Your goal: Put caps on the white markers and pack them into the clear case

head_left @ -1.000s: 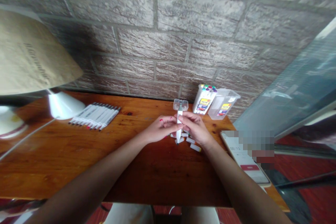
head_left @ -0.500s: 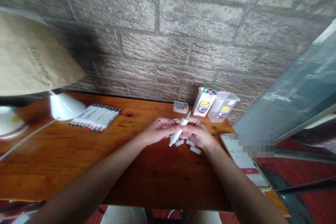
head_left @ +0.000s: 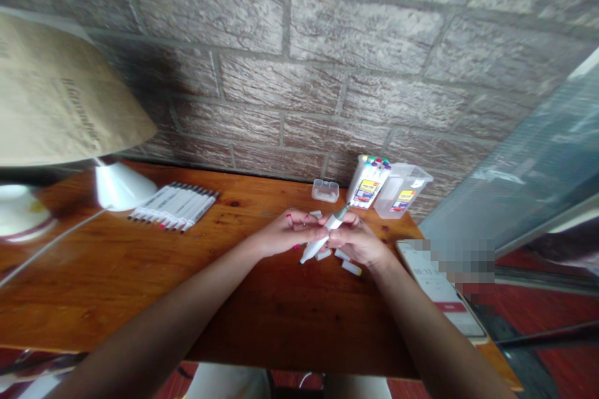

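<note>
Marker in both my hands, above the counter: that is where it sits, tilted, its grey narrow end pointing up toward the right and its dark tip pointing down toward the left. My left hand grips the white barrel, thumb against it, with red marks showing on the skin near the fingers. My right hand is closed on the same barrel from the other side, its thumb close to my left thumb. Just beneath and beside my fingers, short white pieces lie scattered on the counter, the nearest one edged in yellow; my hands partly hide the others. Beyond my hands, near the wall, sits a small clear box, and to its right stands a case packed with upright pens with coloured ends. Just beside that is a clear case with a yellow label. Well apart on my left, a row of pens lies side by side near the lamp. On my right, a phone lies along the counter's edge, partly blurred out.
</note>
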`<state>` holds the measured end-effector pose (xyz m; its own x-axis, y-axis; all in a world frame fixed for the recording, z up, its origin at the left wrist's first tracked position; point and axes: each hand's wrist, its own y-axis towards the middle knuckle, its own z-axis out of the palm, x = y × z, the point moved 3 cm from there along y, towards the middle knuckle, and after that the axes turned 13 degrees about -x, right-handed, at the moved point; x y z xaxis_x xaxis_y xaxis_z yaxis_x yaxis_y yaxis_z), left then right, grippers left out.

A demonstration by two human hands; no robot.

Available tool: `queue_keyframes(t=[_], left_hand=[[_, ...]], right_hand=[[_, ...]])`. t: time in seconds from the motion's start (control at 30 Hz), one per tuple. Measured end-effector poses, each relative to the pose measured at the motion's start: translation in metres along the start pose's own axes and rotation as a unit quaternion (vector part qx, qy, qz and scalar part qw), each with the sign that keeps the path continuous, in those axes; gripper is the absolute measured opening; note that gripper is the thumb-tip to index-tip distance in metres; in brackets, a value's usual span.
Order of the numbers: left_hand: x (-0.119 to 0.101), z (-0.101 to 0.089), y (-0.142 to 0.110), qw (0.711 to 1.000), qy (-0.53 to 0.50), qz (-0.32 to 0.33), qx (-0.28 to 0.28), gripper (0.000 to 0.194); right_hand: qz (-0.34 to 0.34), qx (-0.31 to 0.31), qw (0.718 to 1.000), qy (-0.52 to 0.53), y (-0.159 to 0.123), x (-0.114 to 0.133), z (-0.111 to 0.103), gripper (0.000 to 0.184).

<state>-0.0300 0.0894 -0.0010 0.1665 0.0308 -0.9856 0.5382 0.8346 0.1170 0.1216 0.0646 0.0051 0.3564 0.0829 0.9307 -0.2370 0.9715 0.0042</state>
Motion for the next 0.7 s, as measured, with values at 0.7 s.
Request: queue_keyframes(t=[0.7], left_hand=[[-0.0035,0.0028,-0.0007,0.998,-0.047,-0.015,0.031,0.04]], right_hand=[[0.006,0.019,1.0,0.02,0.0,-0.0009,0.0006,0.033]])
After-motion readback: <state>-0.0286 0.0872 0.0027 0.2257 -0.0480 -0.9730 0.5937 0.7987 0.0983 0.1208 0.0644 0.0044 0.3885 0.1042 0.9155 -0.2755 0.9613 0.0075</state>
